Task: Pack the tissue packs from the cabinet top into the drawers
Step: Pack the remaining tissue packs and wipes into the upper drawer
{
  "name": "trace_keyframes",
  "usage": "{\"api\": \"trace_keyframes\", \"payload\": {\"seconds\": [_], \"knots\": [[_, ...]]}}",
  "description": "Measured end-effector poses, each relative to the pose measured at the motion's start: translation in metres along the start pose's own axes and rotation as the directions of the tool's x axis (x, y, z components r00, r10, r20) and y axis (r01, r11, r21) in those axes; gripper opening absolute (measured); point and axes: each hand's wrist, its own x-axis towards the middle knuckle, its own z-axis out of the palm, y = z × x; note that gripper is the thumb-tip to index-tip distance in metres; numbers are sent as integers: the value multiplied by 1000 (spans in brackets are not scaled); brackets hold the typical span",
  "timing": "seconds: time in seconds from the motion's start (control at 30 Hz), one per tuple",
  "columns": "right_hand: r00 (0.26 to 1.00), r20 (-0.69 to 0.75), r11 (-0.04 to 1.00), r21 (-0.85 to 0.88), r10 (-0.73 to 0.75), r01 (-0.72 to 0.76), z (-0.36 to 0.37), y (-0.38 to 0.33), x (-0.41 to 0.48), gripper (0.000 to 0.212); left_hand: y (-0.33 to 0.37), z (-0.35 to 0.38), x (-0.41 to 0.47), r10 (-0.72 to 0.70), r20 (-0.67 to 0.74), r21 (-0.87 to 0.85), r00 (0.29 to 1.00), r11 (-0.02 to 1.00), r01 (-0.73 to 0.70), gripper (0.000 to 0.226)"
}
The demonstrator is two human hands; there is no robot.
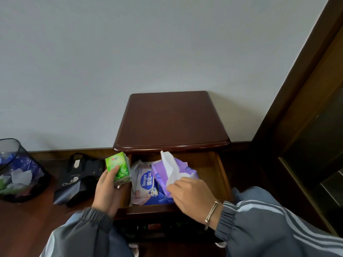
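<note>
my left hand grips the green pack beside the drawer, ready; my right hand pinches the purple pack by its loose tissue, i think to tuck it

A pale grey wall fills the far side, meeting a reddish-brown wooden floor at a dark skirting board. On the right rises a dark brown wooden frame.
</note>
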Motion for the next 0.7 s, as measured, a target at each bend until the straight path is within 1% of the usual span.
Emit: {"api": "trace_keyframes", "payload": {"seconds": [0.07,0.13,0.17,0.2,0.23,0.27,0.33,0.37,0.4,0.43,0.5,0.57,0.6,0.67,0.7], "knots": [[997,-4,997,-2,-76,76,9,-15,10,13,8,-2,4,24,-8,-8,1000,1000,-24,17],[994,-10,994,-11,-112,112,19,-30,28,8,14,-6,6,39,-12,-41,999,998,-39,17],[992,5,992,-10,-124,124,26,-37,37,6,19,-8,6,50,-20,-60,999,997,-51,16],[991,53,992,-12,-125,126,33,-44,46,8,22,-12,7,58,-33,-80,998,995,-60,15],[987,111,992,-26,-119,122,40,-49,56,11,26,-15,7,60,-45,-93,997,994,-64,15],[987,137,994,-57,-89,97,44,-54,66,11,29,-17,7,62,-53,-98,997,993,-67,15],[987,161,997,-77,-15,28,42,-60,81,9,33,-23,7,64,-65,-78,996,995,-69,16],[989,149,997,-72,13,-2,47,-63,86,9,34,-26,6,65,-68,-65,996,996,-69,17],[989,145,1000,-8,29,-28,54,-65,92,12,34,-29,6,61,-64,-59,996,996,-65,18],[983,179,993,97,44,-62,60,-67,97,19,33,-31,5,56,-55,-59,997,997,-59,19],[968,253,962,263,4,-73,72,-70,102,26,32,-34,4,46,-34,-56,998,997,-48,23],[976,215,931,361,-27,-54,76,-68,100,27,32,-36,3,37,-21,-53,999,998,-38,30],[985,171,915,398,-5,-64,77,-64,97,29,32,-37,4,35,-16,-52,999,998,-36,33],[988,102,900,410,118,-150,80,-47,92,33,31,-37,5,31,2,-48,1000,998,-31,33],[978,116,901,381,174,-206,81,-36,91,38,29,-36,5,28,9,-45,1000,999,-27,31]]}}
